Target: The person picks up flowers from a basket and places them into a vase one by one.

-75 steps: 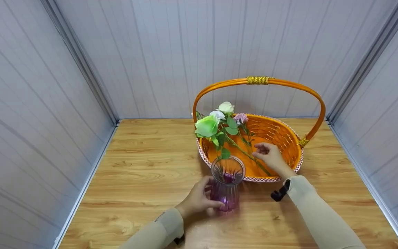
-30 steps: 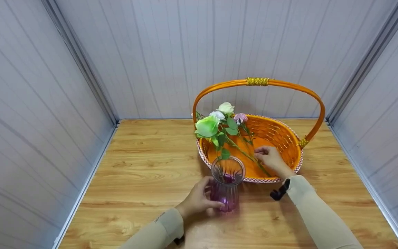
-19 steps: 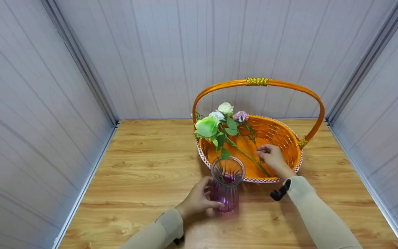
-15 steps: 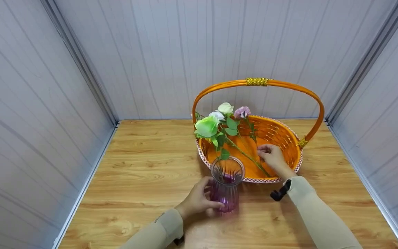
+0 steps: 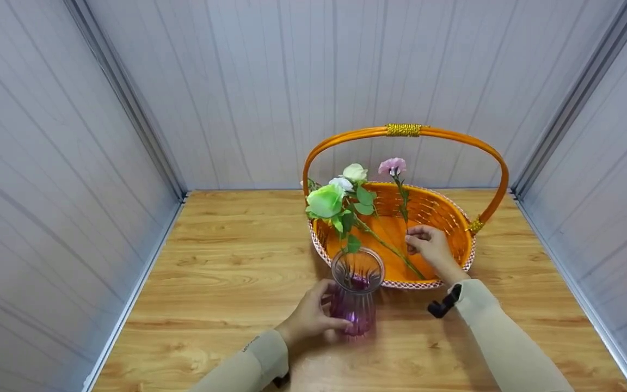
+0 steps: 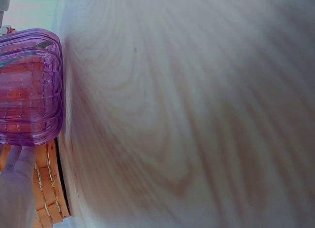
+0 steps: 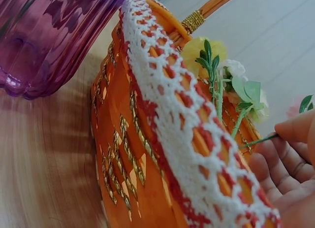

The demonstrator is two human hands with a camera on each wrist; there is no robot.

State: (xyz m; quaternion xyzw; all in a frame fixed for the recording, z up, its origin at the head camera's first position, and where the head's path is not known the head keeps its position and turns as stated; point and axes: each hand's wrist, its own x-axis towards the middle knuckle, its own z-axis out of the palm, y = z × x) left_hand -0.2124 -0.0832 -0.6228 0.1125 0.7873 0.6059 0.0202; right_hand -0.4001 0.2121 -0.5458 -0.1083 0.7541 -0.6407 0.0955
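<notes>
A pink carnation [image 5: 392,166] stands tilted above the orange basket [image 5: 433,201]; my right hand [image 5: 430,247] pinches its thin green stem [image 7: 261,141] between thumb and fingertip. Around the lower part of a clear-and-purple ribbed glass vase [image 5: 358,316] my left hand [image 5: 311,313] curls its fingers and thumb. The vase stands upright on the table before the basket. A large green rose [image 5: 326,200] leans above the vase, its stem running down to the mouth. Inside the basket lies a cream rose [image 5: 355,172], its stem slanting toward the right hand. A white flower [image 5: 341,184] is beside it.
The basket's tall arched handle [image 5: 403,130] rises over the flowers, and its rim [image 7: 167,119] bears white-and-red lace trim. A yellow flower [image 7: 211,53] shows in the right wrist view. Grey panel walls [image 5: 259,92] enclose the wooden table [image 5: 226,272] on three sides.
The right hand has taken hold of the carnation's stem and raised it; the bloom has moved up and right, away from the other flowers. The left hand and vase stay nearly still.
</notes>
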